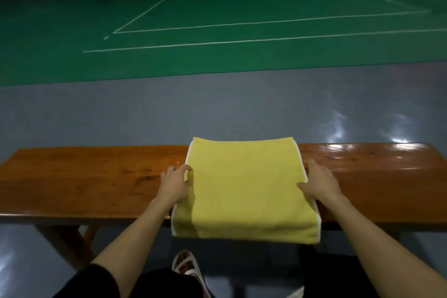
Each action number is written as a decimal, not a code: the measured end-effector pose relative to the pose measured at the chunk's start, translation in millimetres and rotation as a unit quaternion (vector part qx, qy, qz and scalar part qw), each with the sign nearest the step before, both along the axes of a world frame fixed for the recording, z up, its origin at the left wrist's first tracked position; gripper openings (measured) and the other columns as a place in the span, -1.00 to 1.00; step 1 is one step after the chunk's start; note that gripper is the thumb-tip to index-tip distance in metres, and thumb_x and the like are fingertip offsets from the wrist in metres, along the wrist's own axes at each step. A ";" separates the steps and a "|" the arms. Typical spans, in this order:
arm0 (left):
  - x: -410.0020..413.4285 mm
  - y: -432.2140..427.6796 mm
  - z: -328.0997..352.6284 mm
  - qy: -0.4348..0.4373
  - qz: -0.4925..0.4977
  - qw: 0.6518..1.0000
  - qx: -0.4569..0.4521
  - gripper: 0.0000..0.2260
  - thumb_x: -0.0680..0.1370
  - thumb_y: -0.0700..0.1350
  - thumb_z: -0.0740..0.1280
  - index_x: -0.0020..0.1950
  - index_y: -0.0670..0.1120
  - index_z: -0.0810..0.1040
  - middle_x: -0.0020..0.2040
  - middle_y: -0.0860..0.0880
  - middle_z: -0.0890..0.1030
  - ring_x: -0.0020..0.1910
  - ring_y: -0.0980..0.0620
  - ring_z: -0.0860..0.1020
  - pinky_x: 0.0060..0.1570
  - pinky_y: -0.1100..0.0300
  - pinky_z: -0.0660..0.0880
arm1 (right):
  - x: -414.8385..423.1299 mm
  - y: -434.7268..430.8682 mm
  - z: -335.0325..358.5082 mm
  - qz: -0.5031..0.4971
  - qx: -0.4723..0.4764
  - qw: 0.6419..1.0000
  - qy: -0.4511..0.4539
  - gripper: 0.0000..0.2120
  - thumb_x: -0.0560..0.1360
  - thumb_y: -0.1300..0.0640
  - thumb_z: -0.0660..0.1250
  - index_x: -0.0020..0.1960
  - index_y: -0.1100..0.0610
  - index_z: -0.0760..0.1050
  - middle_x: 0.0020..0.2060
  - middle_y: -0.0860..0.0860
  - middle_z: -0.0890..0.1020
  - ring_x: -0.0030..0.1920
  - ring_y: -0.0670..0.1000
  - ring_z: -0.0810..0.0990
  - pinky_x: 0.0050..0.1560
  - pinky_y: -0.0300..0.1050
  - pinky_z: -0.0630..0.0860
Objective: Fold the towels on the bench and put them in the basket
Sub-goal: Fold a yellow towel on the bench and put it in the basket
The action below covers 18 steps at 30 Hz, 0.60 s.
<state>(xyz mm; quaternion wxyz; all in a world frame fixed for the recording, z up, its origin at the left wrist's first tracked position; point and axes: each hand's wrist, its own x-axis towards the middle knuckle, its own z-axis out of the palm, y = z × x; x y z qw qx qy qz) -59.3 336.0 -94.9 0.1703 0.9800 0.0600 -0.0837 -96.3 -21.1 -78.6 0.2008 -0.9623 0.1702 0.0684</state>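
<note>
Left hand [176, 185], right hand [319, 182] gripping towel [244, 184]

Illumination is dim and indoors. Overhead sources produce white glare on the grey floor [338, 126] and on the right end of the wooden bench [358, 152]. A soft shadow crosses the near left of the yellow towel [244, 184]. Wide-angle distortion bows the bench edges. The far background is blurred and the corners darken.

I can reach along the bench [84, 176] toward its left and right ends; the towel [244, 189] blocks the middle, overhanging the near edge.
</note>
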 end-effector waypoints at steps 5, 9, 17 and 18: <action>-2.7 -6.4 2.8 -0.020 0.002 1.000 -0.008 -0.70 0.60 -0.14 0.24 0.32 0.05 0.40 0.06 -0.01 0.55 0.04 -0.06 0.51 0.08 0.05 0.52 | -3.5 20.3 -4.4 -0.027 0.009 0.999 -0.025 -0.59 0.51 0.36 0.22 0.30 0.08 0.27 -0.09 0.09 0.53 -0.12 0.10 0.50 -0.20 -0.04 0.48; 0.3 -1.0 12.8 -0.024 0.008 0.996 -0.085 -0.68 0.58 -0.24 0.25 0.32 -0.02 0.41 0.04 -0.02 0.51 -0.09 0.06 0.48 -0.30 0.29 0.43 | 2.1 13.8 -3.4 -0.034 0.088 0.995 -0.033 -0.62 0.49 0.39 0.22 0.21 0.07 0.27 -0.03 0.08 0.51 -0.09 0.10 0.51 -0.14 -0.02 0.50; 1.3 23.6 38.0 0.140 0.087 0.928 -0.333 -0.64 0.52 -0.33 0.32 0.27 -0.05 0.48 0.31 -0.11 0.36 0.18 -0.07 0.39 0.06 0.07 0.47 | -3.0 -12.8 12.1 -0.091 0.432 0.897 0.016 -0.66 0.44 0.42 0.38 0.11 0.14 0.40 -0.03 0.18 0.58 -0.07 0.16 0.60 -0.20 0.02 0.55; 1.5 26.7 39.3 0.156 0.078 0.923 -0.343 -0.64 0.52 -0.35 0.32 0.25 -0.04 0.50 0.32 -0.11 0.35 0.22 -0.09 0.39 0.09 0.05 0.47 | -4.3 -16.2 10.0 -0.076 0.427 0.901 0.021 -0.69 0.46 0.43 0.36 0.11 0.15 0.44 -0.04 0.22 0.59 -0.07 0.18 0.61 -0.15 0.07 0.58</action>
